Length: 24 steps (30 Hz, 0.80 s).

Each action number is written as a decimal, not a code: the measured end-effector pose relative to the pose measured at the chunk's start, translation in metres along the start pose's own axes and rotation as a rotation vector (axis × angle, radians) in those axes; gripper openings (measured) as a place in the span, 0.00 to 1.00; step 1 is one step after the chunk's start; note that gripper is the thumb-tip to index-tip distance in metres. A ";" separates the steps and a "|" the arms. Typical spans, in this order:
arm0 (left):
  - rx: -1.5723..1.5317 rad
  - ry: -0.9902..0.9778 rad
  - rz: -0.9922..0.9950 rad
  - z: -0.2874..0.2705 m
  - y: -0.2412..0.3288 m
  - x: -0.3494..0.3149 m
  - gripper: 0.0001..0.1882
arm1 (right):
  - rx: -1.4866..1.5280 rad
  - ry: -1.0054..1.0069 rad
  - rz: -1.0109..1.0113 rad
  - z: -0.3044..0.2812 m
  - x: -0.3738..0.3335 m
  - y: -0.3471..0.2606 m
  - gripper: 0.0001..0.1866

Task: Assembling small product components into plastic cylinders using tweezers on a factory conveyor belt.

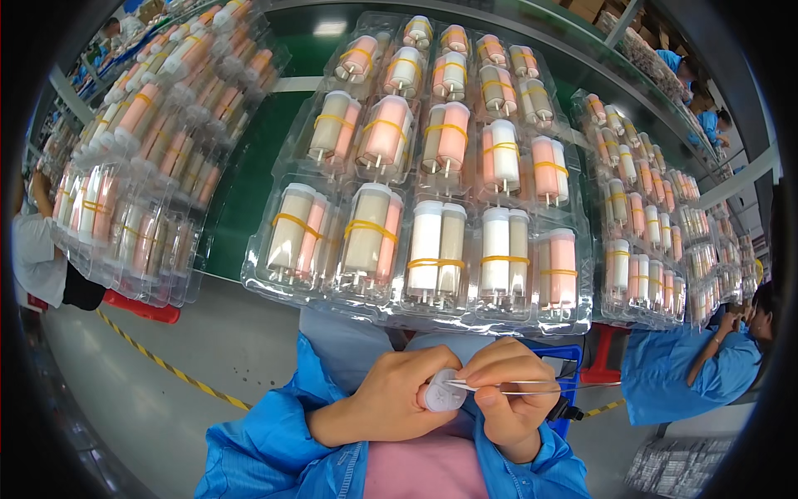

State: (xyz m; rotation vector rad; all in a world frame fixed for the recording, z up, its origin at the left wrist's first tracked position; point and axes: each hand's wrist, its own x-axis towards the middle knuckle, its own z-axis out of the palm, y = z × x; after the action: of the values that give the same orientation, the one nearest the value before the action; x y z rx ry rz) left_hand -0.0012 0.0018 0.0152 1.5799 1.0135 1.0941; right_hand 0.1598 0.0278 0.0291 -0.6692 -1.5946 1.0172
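Close in front of my body, my left hand (389, 397) is closed round a small cylinder, and its round pale grey end face (442, 399) points up toward the right. Most of the cylinder is hidden in the fingers. Pinched in my right hand (511, 395) is a pair of thin metal tweezers (573, 385). Their tips reach the upper part of the end face; whether they grip anything there is too small to tell. Just beyond my hands lies a clear plastic tray (263, 281) with rows of white, grey and pink cylinders, bundled by yellow rubber bands.
Stacked trays of similar cylinders (137, 195) stand on the left, more trays (640, 224) on the right. The bench top (226, 224) is green. A blue bin (568, 366) is right of my hands. On the right, a co-worker in a blue smock (682, 366) works; another person (41, 258) is at left.
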 end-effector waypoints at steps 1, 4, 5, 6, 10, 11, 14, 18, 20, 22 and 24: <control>-0.004 0.001 0.005 0.000 0.000 0.000 0.15 | -0.009 -0.011 -0.002 0.000 0.001 0.000 0.07; -0.003 0.006 0.009 0.000 -0.001 -0.001 0.15 | -0.028 -0.039 -0.007 -0.001 0.002 -0.001 0.07; -0.003 0.005 0.010 0.000 -0.001 -0.001 0.14 | -0.030 -0.044 -0.007 -0.001 0.002 -0.002 0.07; -0.002 0.004 0.011 0.000 -0.001 -0.001 0.14 | -0.031 -0.049 -0.008 -0.001 0.003 -0.002 0.07; -0.013 -0.005 0.005 -0.001 0.000 -0.001 0.14 | -0.029 -0.053 -0.017 -0.001 0.003 -0.002 0.07; -0.015 -0.004 0.005 -0.001 0.000 -0.002 0.14 | -0.031 -0.054 -0.017 -0.001 0.003 -0.002 0.07; -0.018 -0.001 0.006 -0.001 0.000 -0.002 0.14 | -0.037 -0.053 -0.021 0.000 0.003 -0.002 0.07; -0.012 0.004 0.005 -0.001 0.000 -0.002 0.14 | -0.045 -0.056 -0.029 0.000 0.003 -0.002 0.06; -0.006 0.004 -0.003 -0.001 0.001 -0.002 0.14 | -0.037 -0.041 -0.022 0.001 0.003 -0.002 0.06; 0.006 0.004 -0.014 -0.001 0.002 -0.003 0.13 | -0.029 -0.036 -0.014 0.001 0.003 -0.002 0.06; 0.008 0.009 -0.003 -0.001 0.002 -0.003 0.13 | -0.021 -0.040 -0.005 0.001 0.003 -0.002 0.05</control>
State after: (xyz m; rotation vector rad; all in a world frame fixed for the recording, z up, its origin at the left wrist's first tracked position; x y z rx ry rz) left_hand -0.0027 -0.0013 0.0162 1.5803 1.0275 1.0972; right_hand 0.1578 0.0296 0.0321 -0.6624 -1.6435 1.0170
